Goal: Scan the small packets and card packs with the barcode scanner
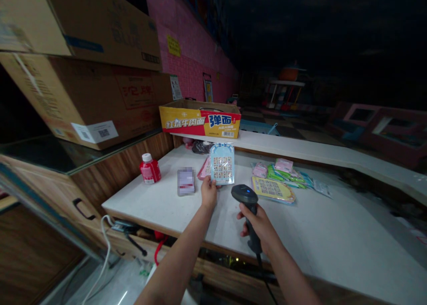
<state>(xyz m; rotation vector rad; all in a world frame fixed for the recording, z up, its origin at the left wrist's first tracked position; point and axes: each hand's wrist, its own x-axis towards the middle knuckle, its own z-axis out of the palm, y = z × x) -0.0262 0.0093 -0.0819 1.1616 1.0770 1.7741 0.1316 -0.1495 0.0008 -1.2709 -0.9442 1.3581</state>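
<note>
My left hand pinches the lower left corner of a light blue sticker sheet in a clear wrapper, held upright above the table. Small printed pictures in rows cover its middle. In my right hand is a black barcode scanner with a small blue light on top, its head near the sheet's lower right. A cable runs down from its handle. Behind the blue sheet, a pink packet is partly hidden. Just right of the scanner lies a yellow sticker sheet on the table.
On the white table are a phone, a red bottle and several small packets. A red and yellow noodle carton stands on the ledge behind. Stacked cardboard boxes rise at the left.
</note>
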